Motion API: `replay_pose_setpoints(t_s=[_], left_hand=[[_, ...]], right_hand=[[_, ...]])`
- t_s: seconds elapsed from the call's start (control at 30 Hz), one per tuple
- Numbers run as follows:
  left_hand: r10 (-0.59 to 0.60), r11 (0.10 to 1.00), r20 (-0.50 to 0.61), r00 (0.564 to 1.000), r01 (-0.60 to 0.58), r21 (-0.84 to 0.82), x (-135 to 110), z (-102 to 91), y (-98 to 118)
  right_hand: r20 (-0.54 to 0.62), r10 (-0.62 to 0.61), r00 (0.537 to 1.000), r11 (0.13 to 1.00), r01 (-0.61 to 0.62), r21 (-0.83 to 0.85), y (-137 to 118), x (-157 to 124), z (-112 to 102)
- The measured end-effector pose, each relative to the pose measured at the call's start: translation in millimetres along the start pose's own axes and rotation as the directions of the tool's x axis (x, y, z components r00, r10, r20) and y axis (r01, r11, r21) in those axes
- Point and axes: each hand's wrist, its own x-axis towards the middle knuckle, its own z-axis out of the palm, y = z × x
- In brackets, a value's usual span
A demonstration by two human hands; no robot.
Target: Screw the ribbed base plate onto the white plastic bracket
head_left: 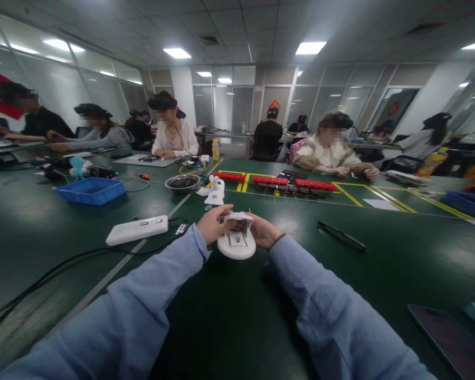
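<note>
Between my two hands is a white plastic piece with a rounded base (237, 252), held up above the green table. A rectangular recess with a thin metal outline shows on its face, and its upper part is folded or raised. My left hand (214, 224) grips it from the left, its thumb reaching over the front of the upper part. My right hand (265, 230) is closed around the right side, with most of its fingers hidden behind. Just beyond my left hand, a white part with rounded ears (215, 190) rests on the table.
Left of me lie a white power bank (138, 230) with a black cable, a blue tray (91, 192) and a metal bowl (182, 182). Red strips (271, 180) lie ahead. To the right are a thin black object (342, 236) and a phone (445, 338). Several people sit around.
</note>
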Motion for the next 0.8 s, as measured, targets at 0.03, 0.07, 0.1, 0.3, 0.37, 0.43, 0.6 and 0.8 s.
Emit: replay_pose_setpoints(t_s=[0.03, 0.07, 0.1, 0.3, 0.37, 0.43, 0.6, 0.8], left_hand=[[-0.015, 0.999, -0.018, 1.000, 0.014, -0.051, 0, -0.3, 2], [-0.033, 0.994, -0.046, 0.998, 0.028, -0.108, 0, -0.7, 4], [-0.061, 0.984, -0.085, 0.994, 0.046, -0.169, -1, -0.7, 7], [-0.569, 0.660, 0.038, 0.821, 0.484, -0.575, -16, 21.7, 30], [-0.642, 0.460, 0.224, 0.733, 0.602, -0.653, -17, 36.0, 35], [-0.600, 0.331, 0.302, 0.740, 0.574, -0.749, -14, 48.7, 37], [-0.573, 0.181, 0.254, 0.780, 0.422, -0.888, 3, 60.6, 27], [-0.651, 0.184, 0.204, 0.731, 0.412, -0.892, 2, 61.7, 12]], right_hand=[[-0.008, -0.008, 1.000, 1.000, 0.009, 0.019, -1, 1, -2], [-0.025, -0.030, 0.999, 0.999, 0.031, 0.035, -3, 1, -4], [-0.048, -0.065, 0.997, 0.997, 0.067, 0.047, -6, 1, -6], [-0.305, -0.426, 0.852, 0.894, 0.448, 0.002, -31, -5, -17], [-0.391, -0.532, 0.751, 0.832, 0.549, -0.079, -33, -6, -17], [-0.427, -0.627, 0.651, 0.766, 0.617, -0.183, -30, -8, -14], [-0.375, -0.772, 0.513, 0.635, 0.651, -0.416, -13, -12, -4], [-0.450, -0.744, 0.494, 0.659, 0.651, -0.376, -13, -1, -14]])
